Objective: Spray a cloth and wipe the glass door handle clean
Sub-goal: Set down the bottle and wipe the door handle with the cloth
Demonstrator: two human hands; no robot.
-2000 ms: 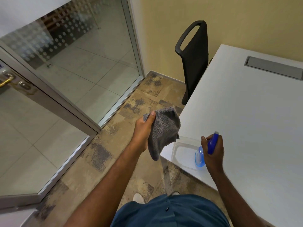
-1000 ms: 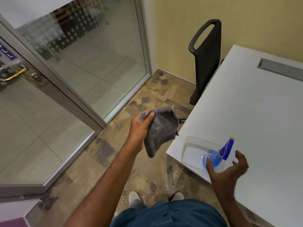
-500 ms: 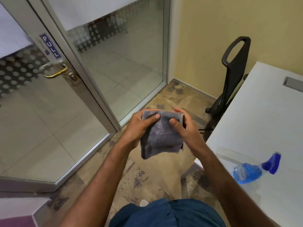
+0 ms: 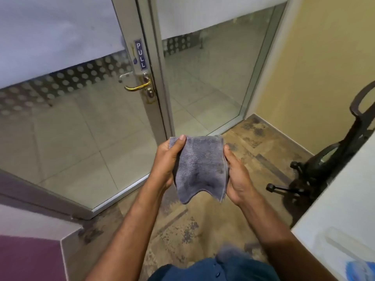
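black office chair [image 4: 332,161] by yellow wall [image 4: 316,61], white table [image 4: 343,216], mottled brown floor [image 4: 194,226]

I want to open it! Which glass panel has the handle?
The left panel: it carries the gold handle and a PULL sign. The right panel is plain glass.

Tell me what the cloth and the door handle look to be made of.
Cloth: soft grey microfibre or terry, by its fine looped ribbed pile and limp drape. Door handle: metal with a polished brass or gold-tone finish, by its bright yellow glints; solid brass or plating cannot be told.
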